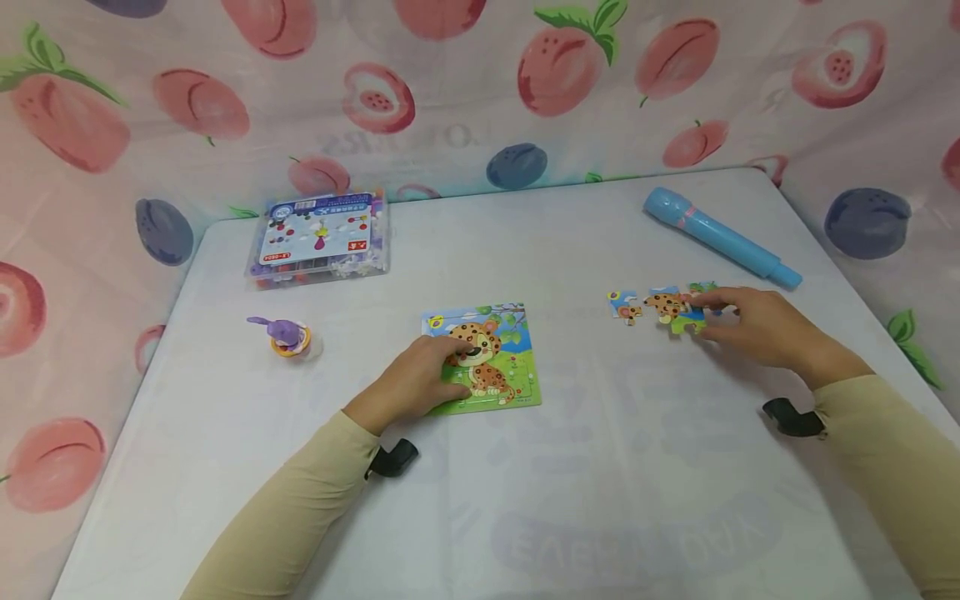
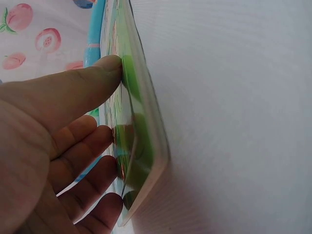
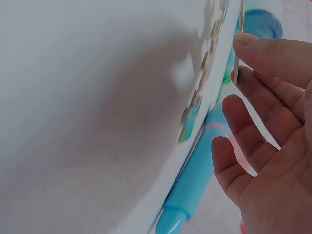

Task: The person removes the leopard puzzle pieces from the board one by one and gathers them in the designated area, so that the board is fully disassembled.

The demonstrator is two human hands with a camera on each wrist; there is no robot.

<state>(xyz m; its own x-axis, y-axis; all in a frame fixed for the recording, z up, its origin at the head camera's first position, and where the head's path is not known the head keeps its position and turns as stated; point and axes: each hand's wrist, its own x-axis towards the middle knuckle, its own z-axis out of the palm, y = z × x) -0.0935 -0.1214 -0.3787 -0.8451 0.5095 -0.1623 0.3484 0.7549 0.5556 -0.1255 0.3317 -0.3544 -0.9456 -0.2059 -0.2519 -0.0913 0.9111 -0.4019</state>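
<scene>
My left hand rests on a square leopard jigsaw puzzle, its thumb and fingertips touching the picture. In the left wrist view the puzzle's pale edge shows, and the fingers are slightly bent over the surface. My right hand pinches a thin puzzle piece between thumb and index finger, above the table. Its other fingers are loosely bent. Close by lie several loose puzzle pieces, among them one with a yellow flower and one with a leopard face.
A blue, microphone-shaped toy lies behind the loose pieces at the back right. At the back left sits a clear plastic box of small parts with a printed label. A small purple and orange toy stands left of the puzzle. Fruit-printed cloth surrounds the table.
</scene>
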